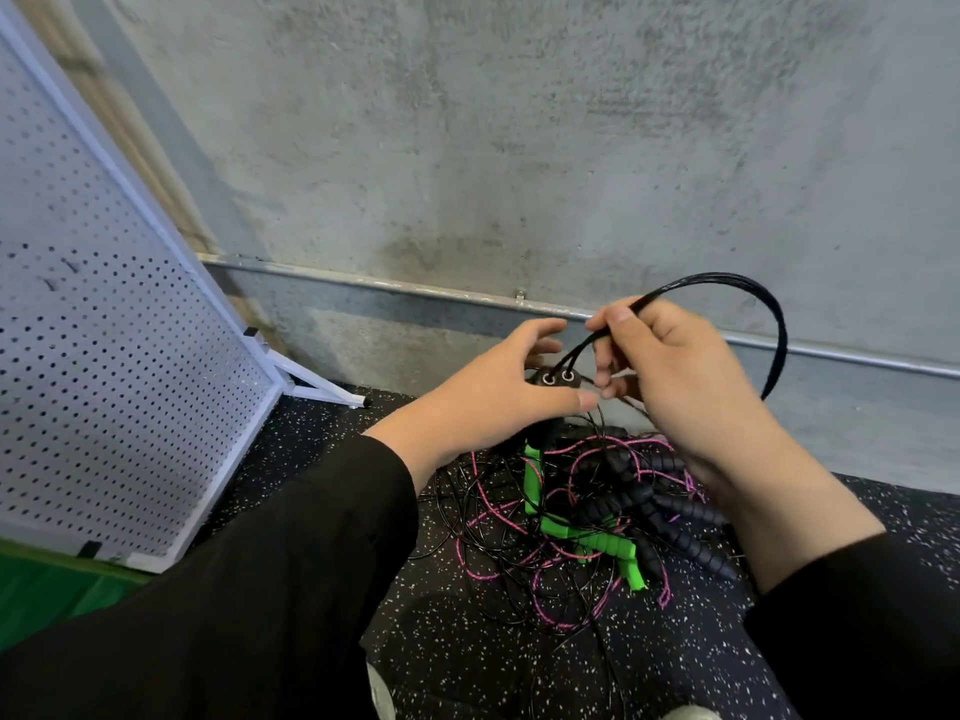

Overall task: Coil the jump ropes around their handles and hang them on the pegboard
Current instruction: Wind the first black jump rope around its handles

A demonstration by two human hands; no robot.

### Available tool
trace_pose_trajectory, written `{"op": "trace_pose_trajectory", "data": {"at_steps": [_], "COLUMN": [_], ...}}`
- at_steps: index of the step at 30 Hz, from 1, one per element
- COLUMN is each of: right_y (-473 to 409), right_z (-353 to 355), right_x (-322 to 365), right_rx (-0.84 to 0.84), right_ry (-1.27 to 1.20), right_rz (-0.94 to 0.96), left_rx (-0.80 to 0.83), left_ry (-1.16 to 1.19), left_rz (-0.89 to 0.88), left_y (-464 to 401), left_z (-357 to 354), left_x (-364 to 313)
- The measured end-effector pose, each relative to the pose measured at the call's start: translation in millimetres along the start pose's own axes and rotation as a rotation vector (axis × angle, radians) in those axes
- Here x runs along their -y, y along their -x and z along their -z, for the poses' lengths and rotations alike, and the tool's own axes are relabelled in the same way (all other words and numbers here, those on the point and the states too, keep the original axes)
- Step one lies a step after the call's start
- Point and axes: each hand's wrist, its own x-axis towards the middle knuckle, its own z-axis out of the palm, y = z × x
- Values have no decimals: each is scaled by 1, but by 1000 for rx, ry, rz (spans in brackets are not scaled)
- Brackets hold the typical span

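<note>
A rough grey concrete wall (519,148) is seen across twelve o'clock, and a white perforated metal pegboard (104,330) is leaned at nine o'clock, with no rope visible on it. At six o'clock, on the black speckled rubber floor (467,641), a tangled heap of thin black and pink cords with black and green ribbed handles (597,506) is spread; no container is seen. Above the heap, at centre, a pair of black handles (556,377) is gripped in the left hand (493,392), their ends turned to the camera. A looped bundle of thin black cord (753,309) is pinched by the right hand (675,366), fingers curled round it. The cord is judged light, limp and springy, so loops may slip; it is best held close to the handles.
</note>
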Motion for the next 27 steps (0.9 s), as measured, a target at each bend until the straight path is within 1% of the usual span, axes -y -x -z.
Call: {"op": "trace_pose_trajectory", "data": {"at_steps": [5, 8, 10, 12, 13, 15, 17, 18, 19, 21, 22, 23, 25, 27], "right_y": [1, 3, 5, 5, 5, 8, 16, 23, 30, 45, 51, 56, 64, 70], "right_z": [5, 9, 12, 14, 16, 16, 14, 11, 7, -1, -4, -7, -11, -13], "right_x": [11, 17, 20, 18, 15, 10, 5, 4, 2, 2, 3, 4, 10, 16], "right_rx": [10, 1, -10, -39, -51, -33, 99, 181, 253, 366, 395, 399, 349, 296], "right_ry": [-226, -299, -313, -224, -126, 171, 436, 516, 541, 440, 392, 396, 473, 493], "right_rz": [-28, -54, -75, -90, -90, -59, -62, -88, -122, -209, -225, -206, -132, -79], "left_rx": [-39, -84, -142, -182, -184, -185, -194, -197, -200, -214, -225, -229, -219, -204], "left_ry": [-102, -45, 56, 276, 410, 630, 776, 827, 867, 911, 919, 926, 959, 997], "left_rz": [-55, -59, -46, -1, 28, 62, 68, 71, 75, 83, 82, 78, 68, 56], "left_y": [-4, -3, -2, 0, 2, 4, 8, 11, 14, 22, 27, 33, 45, 58], "left_z": [-6, -12, -15, -18, -18, -17, -15, -13, -11, -7, -5, -3, -3, -5], "left_x": [-1, -7, -9, -11, -12, -15, -16, -17, -18, -19, -20, -22, -29, -38]}}
